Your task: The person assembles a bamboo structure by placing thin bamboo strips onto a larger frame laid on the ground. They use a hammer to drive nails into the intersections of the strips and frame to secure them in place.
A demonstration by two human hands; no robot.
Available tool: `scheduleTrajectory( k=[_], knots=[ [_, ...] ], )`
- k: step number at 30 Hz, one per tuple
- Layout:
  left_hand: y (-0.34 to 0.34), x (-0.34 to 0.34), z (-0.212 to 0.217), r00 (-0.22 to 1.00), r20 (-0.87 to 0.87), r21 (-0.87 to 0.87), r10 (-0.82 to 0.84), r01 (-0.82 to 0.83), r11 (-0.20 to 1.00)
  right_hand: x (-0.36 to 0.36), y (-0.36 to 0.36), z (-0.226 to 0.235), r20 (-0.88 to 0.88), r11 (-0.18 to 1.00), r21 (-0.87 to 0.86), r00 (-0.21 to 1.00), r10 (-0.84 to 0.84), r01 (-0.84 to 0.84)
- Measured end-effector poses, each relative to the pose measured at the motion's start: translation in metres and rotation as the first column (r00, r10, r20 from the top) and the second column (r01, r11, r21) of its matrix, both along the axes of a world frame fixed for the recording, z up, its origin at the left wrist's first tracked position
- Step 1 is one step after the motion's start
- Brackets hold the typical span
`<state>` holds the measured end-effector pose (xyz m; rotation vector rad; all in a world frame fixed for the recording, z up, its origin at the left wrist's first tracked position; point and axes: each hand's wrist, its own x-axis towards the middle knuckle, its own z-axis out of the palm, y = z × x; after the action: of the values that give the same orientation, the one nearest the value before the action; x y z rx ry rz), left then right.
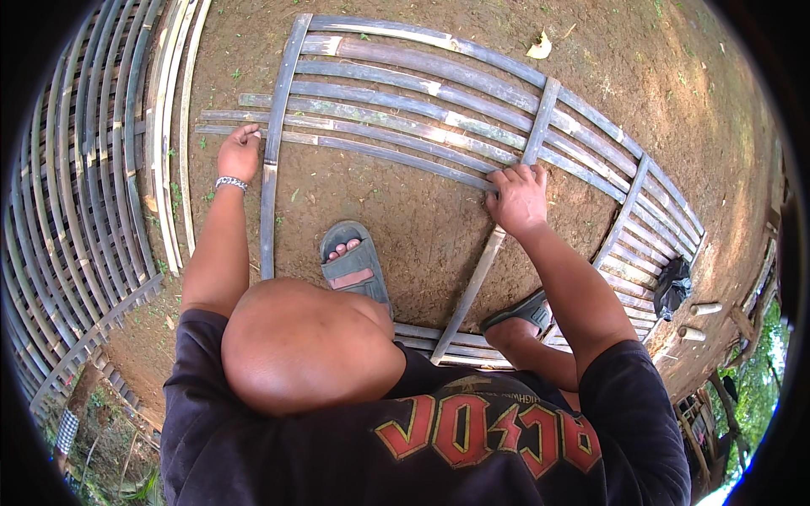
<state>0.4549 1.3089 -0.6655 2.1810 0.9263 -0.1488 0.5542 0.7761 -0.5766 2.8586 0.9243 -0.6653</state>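
On the ground in front of me lies a frame of split bamboo slats fixed across wooden-looking crosspieces. My left hand [240,154] is closed at the left end of the nearest bamboo slat [363,150], its fingertips pinching it just outside the left crosspiece [272,160]. My right hand [519,198] is wrapped over the middle crosspiece [540,122] where that same slat meets it; the fingertips are partly hidden. Between the slat and my knee the crosspieces stretch over bare soil, with more slats [472,350] close to my body.
My sandalled foot [359,266] stands inside the frame between two crosspieces. A dark slatted bamboo panel [76,169] and loose pale strips [173,126] lie at the left. On the right are a black plastic bag [672,288] and short bamboo pieces [705,309].
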Motion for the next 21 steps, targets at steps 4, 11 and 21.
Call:
scheduleTrajectory(
  k=[4, 11, 21],
  knots=[
    [-0.018, 0.016, 0.030, 0.992, -0.004, 0.223, -0.125, 0.123, 0.967, 0.009, -0.002, 0.000, 0.035, 0.997, 0.009, 0.996, -0.079, 0.079],
    [-0.014, 0.034, 0.040, 0.937, -0.098, 0.362, -0.334, 0.346, 0.865, 0.022, 0.013, 0.003, -0.055, 0.992, -0.112, 0.997, -0.056, 0.050],
    [-0.018, 0.030, 0.039, 0.911, -0.114, 0.427, -0.396, 0.405, 0.809, 0.027, 0.015, 0.002, -0.078, 0.989, -0.133, 0.994, -0.070, 0.059]
  ],
)
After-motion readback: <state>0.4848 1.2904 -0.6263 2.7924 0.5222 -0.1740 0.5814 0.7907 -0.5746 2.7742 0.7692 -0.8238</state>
